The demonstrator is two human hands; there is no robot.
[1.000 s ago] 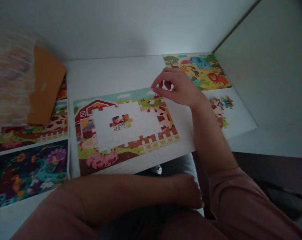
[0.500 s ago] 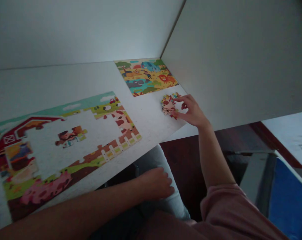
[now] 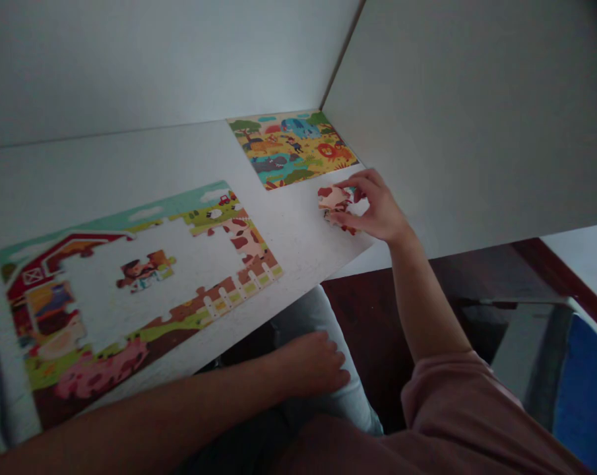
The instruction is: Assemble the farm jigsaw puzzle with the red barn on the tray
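At the right of the table, my right hand (image 3: 377, 204) pinches a jigsaw puzzle piece (image 3: 332, 198) with brown cow spots, thumb on the near side and fingers on the far side. Other loose pieces (image 3: 348, 228) lie beneath it, partly hidden by the hand. My left hand (image 3: 314, 364) rests on my thigh with its fingers curled, and nothing shows in it. On the left lies a farm jigsaw (image 3: 100, 376), its border joined around an open middle. Inside that gap sits a small joined group of pieces (image 3: 146, 270) showing a face with a moustache.
A complete safari animal puzzle (image 3: 298, 152) lies at the back right corner against the white panels (image 3: 451, 132). The white table's (image 3: 298, 231) front edge runs along my lap. A blue-sided object (image 3: 585, 389) stands low at the right.
My right hand has closed on the cow-spotted piece and turned it over the loose pieces. My left hand stays on my thigh. The view has shifted slightly.
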